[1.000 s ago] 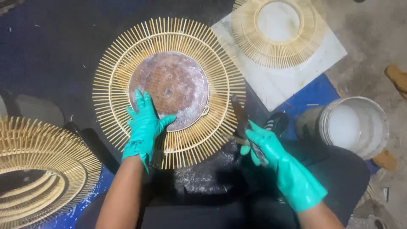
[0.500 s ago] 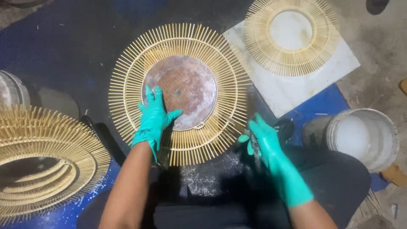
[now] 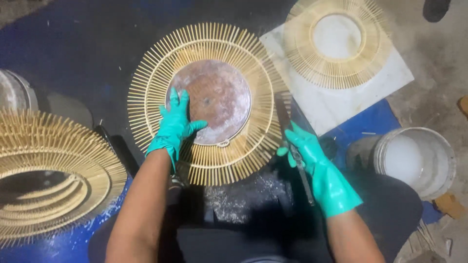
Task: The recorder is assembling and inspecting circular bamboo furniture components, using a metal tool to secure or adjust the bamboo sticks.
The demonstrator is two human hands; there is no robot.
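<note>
I see the left hand [image 3: 175, 124], in a teal glove, pressed flat and open on the brown disc [image 3: 214, 100] at the centre of the stick frame [image 3: 207, 102], which lies on the dark floor directly ahead. The right hand [image 3: 307, 151], also gloved, is closed around a thin tool [image 3: 297, 158] at the frame's right edge. A second frame [image 3: 336, 41] rests on a white board [image 3: 341, 104]. A bucket [image 3: 414, 160] stands to the right.

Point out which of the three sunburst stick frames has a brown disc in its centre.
The middle frame, under the left hand. Its centre holds a brown disc; the frame on the white board has a pale centre, the left frame an open one.
</note>
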